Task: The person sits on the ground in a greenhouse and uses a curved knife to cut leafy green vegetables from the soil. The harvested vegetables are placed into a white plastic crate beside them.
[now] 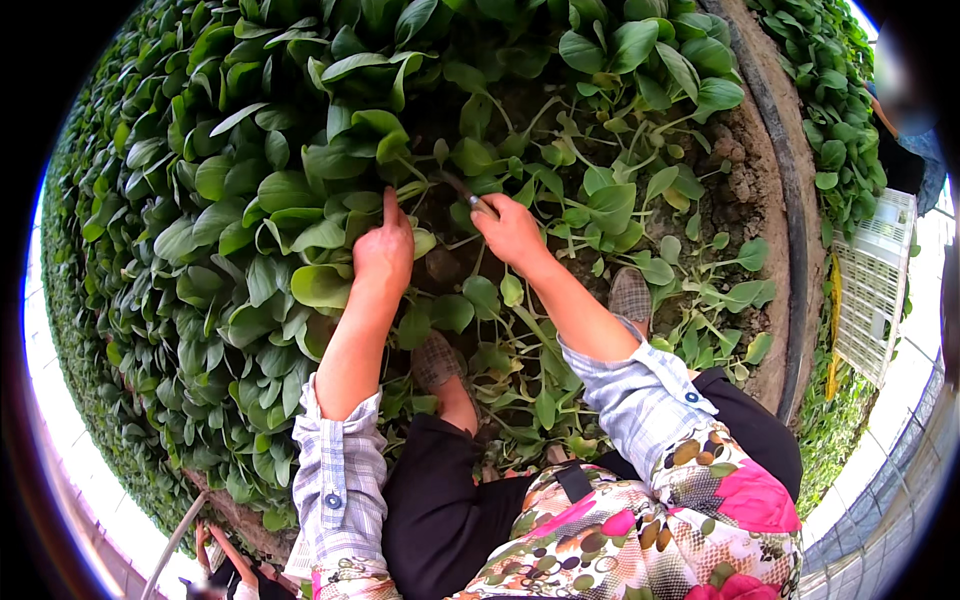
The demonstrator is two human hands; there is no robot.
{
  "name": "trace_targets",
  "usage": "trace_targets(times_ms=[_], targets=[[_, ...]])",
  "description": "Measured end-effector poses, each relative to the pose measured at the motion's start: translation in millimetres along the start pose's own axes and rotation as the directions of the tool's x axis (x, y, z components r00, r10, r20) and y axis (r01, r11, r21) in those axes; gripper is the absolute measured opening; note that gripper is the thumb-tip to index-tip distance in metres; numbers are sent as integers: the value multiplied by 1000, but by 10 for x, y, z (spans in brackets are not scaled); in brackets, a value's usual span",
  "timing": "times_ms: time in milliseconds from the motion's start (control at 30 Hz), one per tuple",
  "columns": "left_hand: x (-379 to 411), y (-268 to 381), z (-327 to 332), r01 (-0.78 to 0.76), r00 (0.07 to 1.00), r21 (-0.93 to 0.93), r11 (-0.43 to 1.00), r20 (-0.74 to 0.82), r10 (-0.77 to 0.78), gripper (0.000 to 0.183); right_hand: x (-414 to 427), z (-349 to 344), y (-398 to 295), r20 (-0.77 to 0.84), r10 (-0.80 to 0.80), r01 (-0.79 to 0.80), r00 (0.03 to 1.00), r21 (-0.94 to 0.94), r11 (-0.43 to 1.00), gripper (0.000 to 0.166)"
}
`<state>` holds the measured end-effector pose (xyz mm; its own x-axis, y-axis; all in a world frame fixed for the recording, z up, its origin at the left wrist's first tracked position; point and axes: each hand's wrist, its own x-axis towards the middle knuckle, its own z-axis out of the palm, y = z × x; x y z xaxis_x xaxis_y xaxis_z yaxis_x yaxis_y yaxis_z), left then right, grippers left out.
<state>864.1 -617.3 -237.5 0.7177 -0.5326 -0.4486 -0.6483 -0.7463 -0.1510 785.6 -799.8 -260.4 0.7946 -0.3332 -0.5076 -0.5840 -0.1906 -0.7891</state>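
Note:
My left hand (385, 246) is at a leafy green plant (405, 187) at the edge of the dense planting, index finger stretched toward its stems. Whether its other fingers grip a stem is hidden. My right hand (510, 229) is closed around the handle of a small curved-bladed tool, likely a sickle (452, 182). The blade points up and left, close to the plant's pale stems, with its tip partly lost among leaves. Loose and cut-looking leaves (611, 206) lie on the soil to the right of my right hand.
Dense leafy greens (217, 217) fill the left and top. My shoes (436, 360) stand among scattered leaves. A black hose (795, 225) runs along the soil at right, with a white plastic crate (874, 285) beyond it. Parts of other people show at far right and lower left.

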Motion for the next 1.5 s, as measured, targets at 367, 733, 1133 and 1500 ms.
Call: trace_targets(times_ms=[367, 733, 1133, 1500], targets=[[-13, 45, -12, 2, 999, -10, 1000, -53, -3, 61, 283, 173, 105, 94, 80, -84, 992, 38, 996, 33], [-596, -131, -531, -30, 991, -428, 903, -133, -30, 67, -402, -182, 67, -5, -45, 38, 999, 604, 796, 30], [-1046, 49, -1000, -230, 972, -889, 395, -194, 130, 73, -579, -349, -376, 34, -107, 39, 994, 793, 609, 42], [-582, 142, -685, -69, 998, -998, -11, -69, 8, 73, -490, -33, -524, 250, -134, -176, 959, 894, 412, 37]])
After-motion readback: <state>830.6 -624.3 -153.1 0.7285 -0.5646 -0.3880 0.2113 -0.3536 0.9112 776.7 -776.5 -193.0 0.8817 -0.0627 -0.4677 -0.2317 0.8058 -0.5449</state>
